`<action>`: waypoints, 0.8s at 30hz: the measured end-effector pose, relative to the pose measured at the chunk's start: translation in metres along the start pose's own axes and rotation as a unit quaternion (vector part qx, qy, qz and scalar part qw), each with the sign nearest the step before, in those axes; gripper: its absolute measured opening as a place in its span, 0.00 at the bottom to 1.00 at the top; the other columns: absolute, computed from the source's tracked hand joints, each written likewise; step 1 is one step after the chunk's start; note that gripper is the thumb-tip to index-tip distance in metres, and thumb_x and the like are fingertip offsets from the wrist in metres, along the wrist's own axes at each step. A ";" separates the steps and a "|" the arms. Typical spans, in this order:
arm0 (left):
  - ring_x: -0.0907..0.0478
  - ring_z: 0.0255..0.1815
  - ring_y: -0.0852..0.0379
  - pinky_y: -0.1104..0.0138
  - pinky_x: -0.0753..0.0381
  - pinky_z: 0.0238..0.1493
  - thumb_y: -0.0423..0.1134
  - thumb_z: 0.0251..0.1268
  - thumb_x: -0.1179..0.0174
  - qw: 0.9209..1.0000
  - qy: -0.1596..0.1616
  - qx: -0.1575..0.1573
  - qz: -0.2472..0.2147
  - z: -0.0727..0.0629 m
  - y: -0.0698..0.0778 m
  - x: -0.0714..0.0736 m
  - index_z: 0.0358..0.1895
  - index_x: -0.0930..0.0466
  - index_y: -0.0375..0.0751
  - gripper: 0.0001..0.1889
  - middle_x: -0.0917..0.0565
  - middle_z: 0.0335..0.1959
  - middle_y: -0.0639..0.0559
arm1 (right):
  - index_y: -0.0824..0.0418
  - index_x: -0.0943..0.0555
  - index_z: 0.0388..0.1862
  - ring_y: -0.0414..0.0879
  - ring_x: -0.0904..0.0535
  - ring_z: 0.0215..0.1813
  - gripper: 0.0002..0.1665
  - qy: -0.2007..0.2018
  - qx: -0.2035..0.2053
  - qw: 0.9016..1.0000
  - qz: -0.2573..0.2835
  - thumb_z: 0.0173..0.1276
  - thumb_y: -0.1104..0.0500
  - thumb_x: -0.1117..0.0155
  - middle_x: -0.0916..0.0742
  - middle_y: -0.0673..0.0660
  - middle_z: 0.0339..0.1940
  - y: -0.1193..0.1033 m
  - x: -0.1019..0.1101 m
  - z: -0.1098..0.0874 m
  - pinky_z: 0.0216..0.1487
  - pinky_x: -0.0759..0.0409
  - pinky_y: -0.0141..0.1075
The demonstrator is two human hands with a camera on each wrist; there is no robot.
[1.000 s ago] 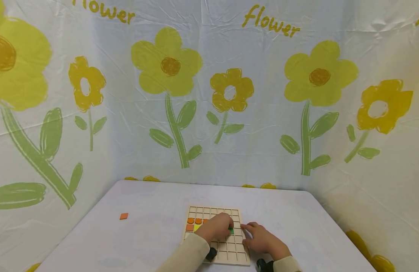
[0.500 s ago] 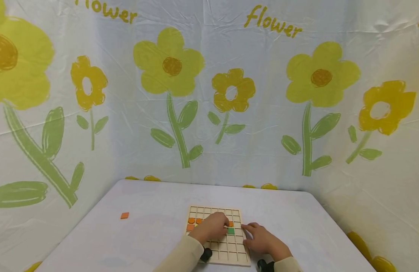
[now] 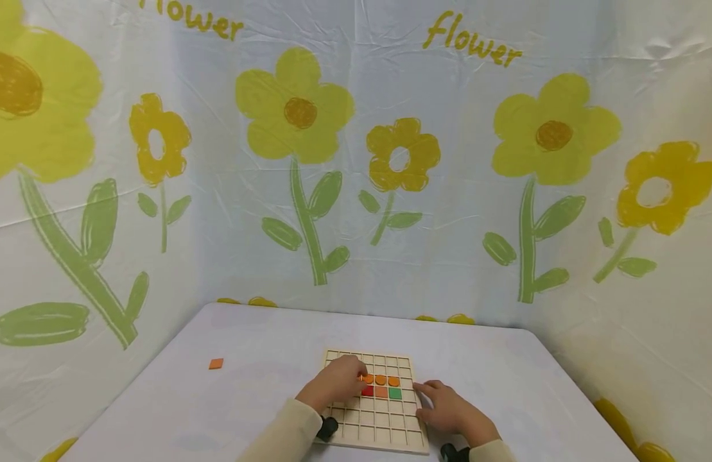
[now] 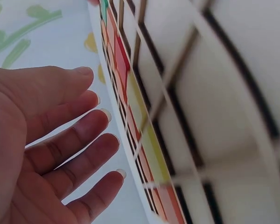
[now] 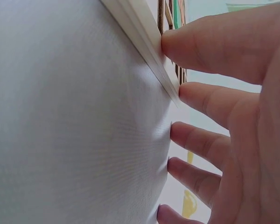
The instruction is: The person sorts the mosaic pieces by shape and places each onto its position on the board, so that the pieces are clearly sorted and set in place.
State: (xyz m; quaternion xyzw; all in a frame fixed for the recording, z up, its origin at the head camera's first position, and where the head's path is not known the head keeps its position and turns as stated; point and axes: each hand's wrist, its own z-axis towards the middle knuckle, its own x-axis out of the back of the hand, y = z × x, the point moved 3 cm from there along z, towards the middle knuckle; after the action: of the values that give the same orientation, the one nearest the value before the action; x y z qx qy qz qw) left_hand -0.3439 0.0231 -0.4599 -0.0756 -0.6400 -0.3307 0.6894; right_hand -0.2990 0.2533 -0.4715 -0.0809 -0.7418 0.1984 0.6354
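A wooden grid board (image 3: pixel 384 420) lies on the table. One row bears orange discs (image 3: pixel 381 380); the row nearer me has square tiles, among them a red tile (image 3: pixel 368 391), a salmon tile (image 3: pixel 381 392) and a green tile (image 3: pixel 395 393). My left hand (image 3: pixel 335 382) is over the board's left part, hiding the row ends. In the left wrist view its loosely bent fingers hold nothing, close to a yellow tile (image 4: pixel 158 158). The thumb and index fingertip of my right hand (image 3: pixel 451 410) touch the board's right edge; the other fingertips rest on the table.
A loose orange square tile (image 3: pixel 216 364) lies on the table (image 3: pixel 263 346), left of the board. Behind and at the sides hangs a white cloth (image 3: pixel 436 256) printed with flowers.
My left hand has slid leftward along the rows, uncovering the discs and the green, salmon and red tiles. My right hand stays at the board's edge. The head view has shifted slightly.
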 end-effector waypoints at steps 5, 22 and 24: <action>0.20 0.39 0.58 0.64 0.20 0.41 0.43 0.65 0.39 1.000 0.010 -0.002 0.007 -0.008 -0.015 0.007 0.44 0.15 0.43 0.10 0.15 0.40 0.54 | 0.58 0.26 0.65 0.65 0.30 0.65 0.33 0.000 -0.002 1.000 -0.002 0.60 0.52 0.36 0.25 0.63 0.64 0.002 -0.001 0.001 0.63 0.34 0.64; 0.21 0.44 0.52 0.56 0.21 0.48 0.41 0.64 0.40 0.996 0.030 0.079 -0.001 -0.031 -0.058 0.027 0.47 0.17 0.41 0.12 0.17 0.42 0.50 | 0.58 0.26 0.65 0.66 0.30 0.66 0.33 -0.009 -0.011 1.000 0.001 0.61 0.51 0.36 0.25 0.64 0.65 0.002 -0.003 0.002 0.62 0.34 0.65; 0.21 0.44 0.52 0.55 0.21 0.49 0.40 0.64 0.39 0.996 0.033 0.087 0.001 -0.034 -0.063 0.030 0.48 0.18 0.41 0.12 0.18 0.42 0.51 | 0.58 0.26 0.65 0.66 0.30 0.66 0.33 -0.008 -0.008 1.000 0.001 0.61 0.51 0.36 0.25 0.64 0.65 0.001 -0.003 0.002 0.62 0.34 0.65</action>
State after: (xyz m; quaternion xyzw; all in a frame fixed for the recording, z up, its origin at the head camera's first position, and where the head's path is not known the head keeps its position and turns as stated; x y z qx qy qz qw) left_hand -0.3513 -0.0545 -0.4583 -0.0051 -0.6428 -0.2752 0.7149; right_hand -0.3008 0.2528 -0.4747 -0.0851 -0.7488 0.1933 0.6283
